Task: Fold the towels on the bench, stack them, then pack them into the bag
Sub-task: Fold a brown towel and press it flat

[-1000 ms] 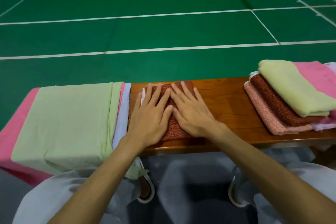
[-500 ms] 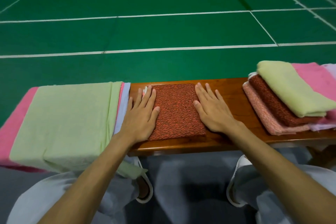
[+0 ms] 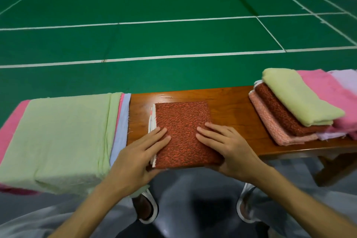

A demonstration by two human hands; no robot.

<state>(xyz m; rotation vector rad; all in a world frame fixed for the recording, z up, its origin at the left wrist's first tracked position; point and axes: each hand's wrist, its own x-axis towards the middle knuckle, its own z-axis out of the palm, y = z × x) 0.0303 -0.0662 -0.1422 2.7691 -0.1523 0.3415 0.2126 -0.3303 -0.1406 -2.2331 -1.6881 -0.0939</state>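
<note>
A folded red towel (image 3: 181, 131) lies in the middle of the wooden bench (image 3: 229, 102), its near edge hanging over the bench front. My left hand (image 3: 135, 158) holds its near left corner and my right hand (image 3: 228, 152) its near right corner, with fingers on top and thumbs hidden beneath. On the right sits a stack of folded towels: light green (image 3: 297, 100) on top, then dark red (image 3: 284, 118) and salmon pink (image 3: 270, 127), with a pink one (image 3: 324, 91) behind. No bag is in view.
Unfolded towels drape over the bench's left end, a light green one (image 3: 58, 137) on top of pink and blue layers. Bare bench wood shows on both sides of the red towel. Green court floor (image 3: 173, 44) lies beyond. My knees are below the bench.
My hands slid from the towel's sides down to its near corners and took hold. The red towel has shifted toward me, over the front edge.
</note>
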